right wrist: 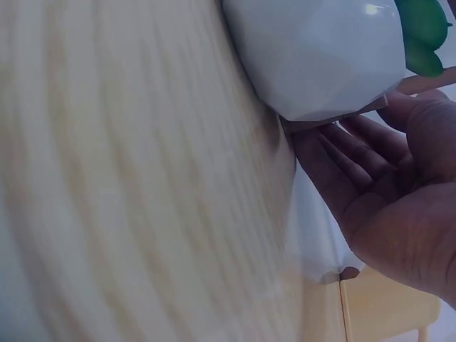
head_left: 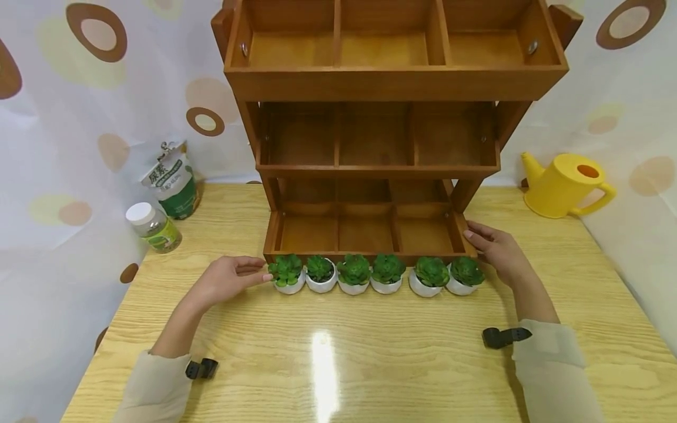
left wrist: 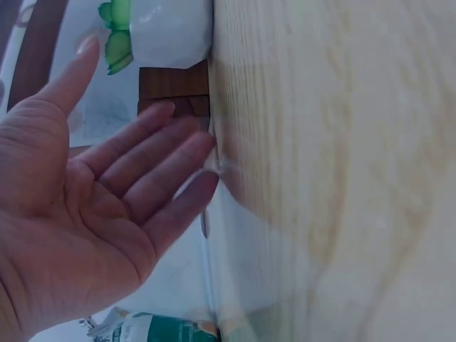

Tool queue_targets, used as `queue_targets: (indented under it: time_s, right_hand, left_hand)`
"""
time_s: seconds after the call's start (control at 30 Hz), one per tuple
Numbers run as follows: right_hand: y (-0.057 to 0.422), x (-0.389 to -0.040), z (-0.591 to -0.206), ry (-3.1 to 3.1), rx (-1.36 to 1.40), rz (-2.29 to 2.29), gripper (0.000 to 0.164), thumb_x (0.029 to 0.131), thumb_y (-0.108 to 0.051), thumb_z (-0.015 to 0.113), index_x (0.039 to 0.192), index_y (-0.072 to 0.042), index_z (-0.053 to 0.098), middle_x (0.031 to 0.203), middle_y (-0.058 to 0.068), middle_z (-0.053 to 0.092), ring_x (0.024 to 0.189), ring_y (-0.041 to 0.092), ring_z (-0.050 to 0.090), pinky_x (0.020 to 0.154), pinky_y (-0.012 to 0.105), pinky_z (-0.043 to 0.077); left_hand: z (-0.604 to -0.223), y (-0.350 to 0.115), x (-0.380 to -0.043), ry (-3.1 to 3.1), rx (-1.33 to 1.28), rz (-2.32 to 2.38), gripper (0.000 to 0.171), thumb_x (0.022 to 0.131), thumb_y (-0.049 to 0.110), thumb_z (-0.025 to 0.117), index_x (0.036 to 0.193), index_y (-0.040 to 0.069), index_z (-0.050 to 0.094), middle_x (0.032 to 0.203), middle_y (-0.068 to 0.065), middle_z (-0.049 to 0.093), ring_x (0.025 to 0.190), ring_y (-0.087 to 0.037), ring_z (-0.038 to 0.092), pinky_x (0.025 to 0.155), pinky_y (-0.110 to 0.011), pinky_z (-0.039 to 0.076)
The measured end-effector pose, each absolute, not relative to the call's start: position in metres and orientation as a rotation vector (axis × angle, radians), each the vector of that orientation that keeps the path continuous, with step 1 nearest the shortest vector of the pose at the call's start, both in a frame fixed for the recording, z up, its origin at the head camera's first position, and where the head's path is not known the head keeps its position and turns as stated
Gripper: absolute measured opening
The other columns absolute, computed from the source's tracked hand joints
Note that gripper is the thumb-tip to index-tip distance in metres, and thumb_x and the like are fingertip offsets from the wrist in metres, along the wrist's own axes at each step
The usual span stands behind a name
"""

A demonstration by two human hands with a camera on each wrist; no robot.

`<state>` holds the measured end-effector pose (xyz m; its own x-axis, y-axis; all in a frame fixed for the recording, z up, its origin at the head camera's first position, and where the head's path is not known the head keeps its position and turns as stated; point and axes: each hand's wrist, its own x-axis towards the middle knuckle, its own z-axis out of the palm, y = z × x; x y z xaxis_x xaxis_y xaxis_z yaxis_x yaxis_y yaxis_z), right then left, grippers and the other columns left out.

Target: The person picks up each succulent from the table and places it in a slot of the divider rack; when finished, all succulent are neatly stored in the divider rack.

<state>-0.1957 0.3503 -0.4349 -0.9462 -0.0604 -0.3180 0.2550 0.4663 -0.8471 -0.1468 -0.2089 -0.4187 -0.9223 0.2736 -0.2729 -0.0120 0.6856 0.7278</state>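
A brown wooden three-tier shelf (head_left: 396,87), each tier split into three compartments, stands on the table. Along its front base runs a row of several small green succulents (head_left: 354,269) in white faceted pots. My left hand (head_left: 233,279) is beside the leftmost succulent (head_left: 286,269), its fingers extended and the palm showing in the left wrist view. At the shelf's lower right corner, my right hand (head_left: 499,249) touches the side board with extended fingers, thumb near its top edge. The rightmost white pot (right wrist: 320,57) sits close by that hand.
To the left stand a white-lidded jar (head_left: 163,232) and a green-and-white pouch (head_left: 177,185) with a clip on top. A yellow watering can (head_left: 563,187) is at the back right. Patterned sheeting (head_left: 69,153) hangs behind the wooden table (head_left: 412,364).
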Motion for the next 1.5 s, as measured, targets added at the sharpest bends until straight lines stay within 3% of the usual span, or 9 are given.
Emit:
queue_targets:
  time_s: [0.27,0.63,1.03,1.3,1.5]
  right_hand:
    - [0.352,-0.194,-0.432,2.418,0.148,-1.483,0.073,0.105,-0.052,0.045,0.163,-0.013,0.021,0.163,0.022,0.032,0.105,-0.010,0.057,0.084,0.012,0.054]
    - [0.350,-0.194,-0.434,2.391,0.145,-1.517,0.076,0.104,-0.053,0.046,0.163,-0.012,0.021,0.162,0.023,0.032,0.100,-0.014,0.058,0.084,0.013,0.054]
    - [0.351,-0.194,-0.437,2.384,0.141,-1.546,0.074,0.105,-0.051,0.045,0.163,-0.011,0.020,0.162,0.026,0.032,0.096,-0.014,0.061,0.083,0.013,0.055]
    - [0.354,-0.197,-0.441,2.376,0.129,-1.557,0.068,0.108,-0.043,0.043,0.163,-0.011,0.019,0.162,0.027,0.029,0.095,-0.016,0.059,0.083,0.013,0.055]
    - [0.351,-0.195,-0.438,2.395,0.130,-1.527,0.071,0.107,-0.048,0.043,0.163,-0.012,0.020,0.162,0.026,0.031,0.097,-0.016,0.059,0.083,0.013,0.055]
  left_hand:
    - [-0.425,-0.204,-0.146,2.409,0.301,1.256,0.075,0.090,0.044,0.076,0.152,0.013,0.048,0.151,-0.016,0.053,0.137,-0.034,0.054,0.109,-0.047,0.048]
    - [-0.428,-0.197,-0.149,2.321,0.344,1.277,0.084,0.090,0.032,0.079,0.156,0.004,0.037,0.157,-0.023,0.043,0.142,-0.044,0.044,0.117,-0.055,0.038]
    - [-0.436,-0.188,-0.150,2.363,0.344,1.313,0.070,0.088,0.012,0.076,0.151,0.006,0.046,0.144,-0.018,0.058,0.138,-0.040,0.052,0.112,-0.053,0.044]
    - [-0.437,-0.184,-0.150,2.395,0.381,1.311,0.068,0.085,0.022,0.082,0.146,0.012,0.054,0.135,-0.013,0.065,0.126,-0.033,0.062,0.104,-0.048,0.052]
    - [-0.437,-0.184,-0.150,2.422,0.380,1.289,0.067,0.084,0.024,0.083,0.145,0.013,0.055,0.132,-0.013,0.067,0.124,-0.030,0.064,0.102,-0.045,0.054]
